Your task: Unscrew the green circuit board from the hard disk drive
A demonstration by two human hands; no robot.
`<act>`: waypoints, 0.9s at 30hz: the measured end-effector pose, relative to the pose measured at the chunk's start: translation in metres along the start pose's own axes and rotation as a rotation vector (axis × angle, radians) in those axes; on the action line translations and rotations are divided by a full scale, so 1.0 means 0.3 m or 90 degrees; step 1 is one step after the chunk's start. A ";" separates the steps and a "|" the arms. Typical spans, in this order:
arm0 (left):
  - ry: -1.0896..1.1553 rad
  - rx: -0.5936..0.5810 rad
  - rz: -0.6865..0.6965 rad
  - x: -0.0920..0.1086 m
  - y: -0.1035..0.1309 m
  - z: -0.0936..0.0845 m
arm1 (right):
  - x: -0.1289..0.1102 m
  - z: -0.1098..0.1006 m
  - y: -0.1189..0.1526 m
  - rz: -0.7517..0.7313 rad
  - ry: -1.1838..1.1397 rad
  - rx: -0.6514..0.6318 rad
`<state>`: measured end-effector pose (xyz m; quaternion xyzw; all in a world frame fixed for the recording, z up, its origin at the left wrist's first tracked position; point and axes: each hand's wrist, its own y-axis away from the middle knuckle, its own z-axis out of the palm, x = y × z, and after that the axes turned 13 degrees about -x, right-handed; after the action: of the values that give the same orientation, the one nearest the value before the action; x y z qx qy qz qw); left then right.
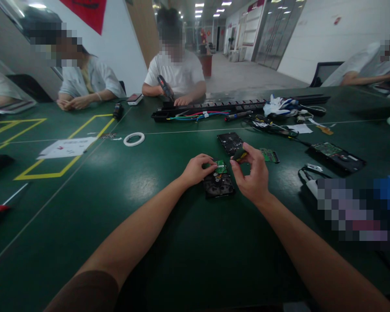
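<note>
A hard drive (218, 188) lies on the green table in front of me, its underside up, with a green circuit board (221, 165) at its far end. My left hand (197, 170) is closed at the drive's far left edge, thumb and fingertips against it beside the board. In my right hand (253, 175) is a screwdriver (239, 154) with a dark green and yellow handle, gripped between thumb and fingers just right of the drive. Its tip I cannot make out. Behind my hands lies a second hard drive (229, 142), and a loose circuit board (270, 155) sits to its right.
Another drive with a cable (339, 157) lies to the right. Cable bundles and a long black rail (214, 108) cross the far side. A white tape roll (134, 139), a paper sheet (66, 147) and a red-handled screwdriver (0, 209) are leftward. Several people sit around the table.
</note>
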<state>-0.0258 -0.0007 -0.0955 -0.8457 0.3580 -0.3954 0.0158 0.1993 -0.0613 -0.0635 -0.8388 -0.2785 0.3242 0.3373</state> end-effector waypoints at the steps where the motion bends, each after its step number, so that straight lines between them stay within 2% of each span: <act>1: 0.000 0.001 0.000 0.001 0.000 -0.001 | 0.000 -0.002 -0.001 0.001 -0.004 -0.002; 14: -0.005 -0.001 -0.006 -0.013 -0.002 0.005 | -0.013 -0.002 -0.004 0.000 -0.038 -0.029; 27: -0.018 -0.009 -0.009 -0.001 -0.002 -0.001 | 0.002 0.010 0.006 0.028 -0.009 0.000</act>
<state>-0.0257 0.0000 -0.0953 -0.8539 0.3542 -0.3810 0.0120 0.1979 -0.0609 -0.0666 -0.8425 -0.2620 0.3375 0.3281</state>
